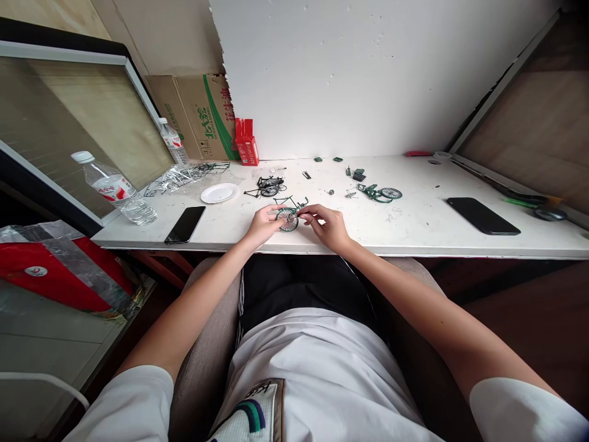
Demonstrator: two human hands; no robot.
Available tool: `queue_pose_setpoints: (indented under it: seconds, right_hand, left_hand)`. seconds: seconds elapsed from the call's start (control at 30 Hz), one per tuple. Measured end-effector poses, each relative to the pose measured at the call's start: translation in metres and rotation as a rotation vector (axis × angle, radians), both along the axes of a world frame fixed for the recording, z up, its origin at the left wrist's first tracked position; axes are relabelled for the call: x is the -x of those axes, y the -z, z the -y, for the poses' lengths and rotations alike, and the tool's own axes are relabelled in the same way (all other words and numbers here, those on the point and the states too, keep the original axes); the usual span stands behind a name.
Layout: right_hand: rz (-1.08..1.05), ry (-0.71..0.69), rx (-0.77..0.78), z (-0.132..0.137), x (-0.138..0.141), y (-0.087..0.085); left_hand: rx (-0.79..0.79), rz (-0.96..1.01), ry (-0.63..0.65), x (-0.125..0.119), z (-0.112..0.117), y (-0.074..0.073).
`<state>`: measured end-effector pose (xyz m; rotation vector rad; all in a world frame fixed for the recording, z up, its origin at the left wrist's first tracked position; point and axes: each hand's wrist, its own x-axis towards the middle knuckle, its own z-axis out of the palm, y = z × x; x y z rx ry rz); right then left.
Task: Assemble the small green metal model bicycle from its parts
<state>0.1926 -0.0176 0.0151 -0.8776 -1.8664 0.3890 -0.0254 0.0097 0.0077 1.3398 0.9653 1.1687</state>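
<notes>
A small green model bicycle (289, 210) with a spoked wheel is held just above the front part of the white table. My left hand (264, 226) grips its wheel from the left, thumb and fingers closed around the rim. From the right, my right hand (329, 227) pinches at the bicycle's side near the wheel; the fingertips hide any small part there. Just behind lies a cluster of black model bicycle parts (270, 186). To the right rests another green model bicycle piece with a wheel (390, 193).
A white paper plate (219, 193) and a black phone (185, 224) lie on the left, near a water bottle (120, 191) and plastic part frames (193, 175). A red box (247, 144) stands at the back. On the right lies another dark phone (483, 215).
</notes>
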Motion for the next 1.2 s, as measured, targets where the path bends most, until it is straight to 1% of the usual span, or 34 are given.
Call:
queue_pose_setpoints:
  seconds: [0.27, 0.77, 1.07, 1.2]
  right_hand:
    - [0.013, 0.004, 0.014, -0.0004, 0.0003, 0.0007]
    - [0.018, 0.015, -0.005, 0.0001, 0.001, 0.001]
    - [0.035, 0.043, -0.086, -0.0031, 0.0005, 0.004]
    - [0.061, 0.003, -0.198, -0.008, -0.0013, 0.0085]
  left_hand:
    - [-0.014, -0.03, -0.01, -0.0017, 0.0035, -0.0024]
    - [-0.035, -0.051, -0.006, -0.0015, 0.0032, -0.001]
    - [-0.047, -0.064, 0.0, -0.001, 0.0036, -0.001]
    - [-0.056, -0.065, -0.006, -0.0006, 0.0023, 0.0003]
